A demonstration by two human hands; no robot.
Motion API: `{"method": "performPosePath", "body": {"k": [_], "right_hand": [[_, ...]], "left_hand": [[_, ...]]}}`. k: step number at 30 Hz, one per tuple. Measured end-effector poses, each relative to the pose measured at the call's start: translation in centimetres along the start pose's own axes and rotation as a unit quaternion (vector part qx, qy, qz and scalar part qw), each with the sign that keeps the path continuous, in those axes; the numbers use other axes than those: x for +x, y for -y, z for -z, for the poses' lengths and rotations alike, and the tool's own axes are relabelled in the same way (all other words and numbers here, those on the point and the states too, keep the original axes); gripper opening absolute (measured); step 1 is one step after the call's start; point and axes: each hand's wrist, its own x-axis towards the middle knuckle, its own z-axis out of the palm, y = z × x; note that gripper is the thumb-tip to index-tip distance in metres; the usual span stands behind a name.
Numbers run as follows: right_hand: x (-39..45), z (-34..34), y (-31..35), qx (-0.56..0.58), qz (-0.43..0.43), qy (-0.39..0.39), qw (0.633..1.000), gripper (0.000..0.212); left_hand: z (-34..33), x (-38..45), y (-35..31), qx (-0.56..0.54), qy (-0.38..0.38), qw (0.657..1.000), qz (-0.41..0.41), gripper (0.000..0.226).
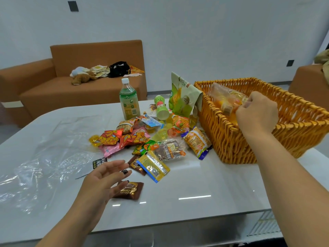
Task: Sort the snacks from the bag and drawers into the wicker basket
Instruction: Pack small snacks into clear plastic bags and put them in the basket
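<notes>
The wicker basket [236, 139] stands on the right of the white table [187, 189]. My right hand [256, 113] reaches over its rim and grips a clear bag of orange snacks [224, 97] inside it. A heap of snack packets [142, 138] lies in the middle of the table. My left hand [105, 177] hovers open, fingers relaxed, just above a brown chocolate packet [130, 190] and next to a small black packet [99, 162]. A blue-and-yellow sachet [154, 166] lies close by.
An empty clear plastic bag [44, 157] is spread over the table's left side. A green drink bottle [128, 100] stands behind the heap, with a small green bottle [161, 106] and a green pouch [183, 97] beside it. A brown sofa [80, 86] with clutter is behind.
</notes>
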Motion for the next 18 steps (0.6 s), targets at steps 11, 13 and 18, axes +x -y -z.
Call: {"method": "performPosePath", "body": {"k": [11, 13, 18], "right_hand": [[0.76, -0.17, 0.16, -0.037, 0.074, 0.089, 0.993, 0.009], [0.84, -0.18, -0.03, -0.01, 0.074, 0.109, 0.991, 0.011], [0.68, 0.19, -0.21, 0.017, 0.071, 0.139, 0.988, 0.016]], "left_hand": [[0.75, -0.11, -0.05, 0.007, 0.008, 1.0, 0.001, 0.027], [0.79, -0.02, 0.04, 0.011, 0.012, 1.0, 0.003, 0.027], [0.52, 0.35, 0.33, 0.022, 0.016, 1.0, 0.01, 0.028]]}}
